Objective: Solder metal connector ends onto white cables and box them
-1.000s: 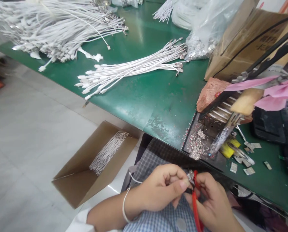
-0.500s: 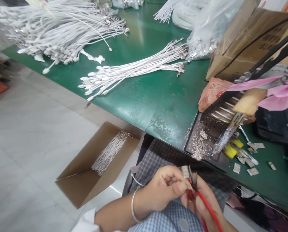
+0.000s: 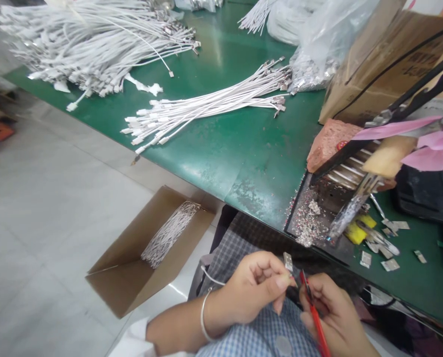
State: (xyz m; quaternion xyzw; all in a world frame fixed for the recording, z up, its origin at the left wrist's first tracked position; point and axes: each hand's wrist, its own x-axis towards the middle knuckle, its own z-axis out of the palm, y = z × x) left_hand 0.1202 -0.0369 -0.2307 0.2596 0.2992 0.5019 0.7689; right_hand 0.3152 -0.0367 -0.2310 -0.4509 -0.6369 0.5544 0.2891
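Observation:
My left hand (image 3: 256,287) pinches a white USB cable close to its metal USB plug (image 3: 288,261), which sticks up past the fingertips. A stretch of the white cable (image 3: 212,278) trails out behind the wrist. In my right hand (image 3: 338,312) is a pair of red-handled pliers (image 3: 318,325), its tips pointing up and a short gap from the plug. Both hands are above my lap, just off the table's front edge. The pinched cable end is mostly covered by the fingers.
A bunch of white cables (image 3: 206,106) lies on the green table (image 3: 206,163), with a larger heap (image 3: 95,49) behind. Right of them stand a soldering stand (image 3: 387,158), a brick (image 3: 329,144) and loose metal plugs (image 3: 390,265). A cardboard box (image 3: 113,282) holding cables sits on the floor.
The pliers have moved right and down, away from the plug, and their jaws no longer spread beside it. My right hand has shifted right; my left hand stays nearly in place.

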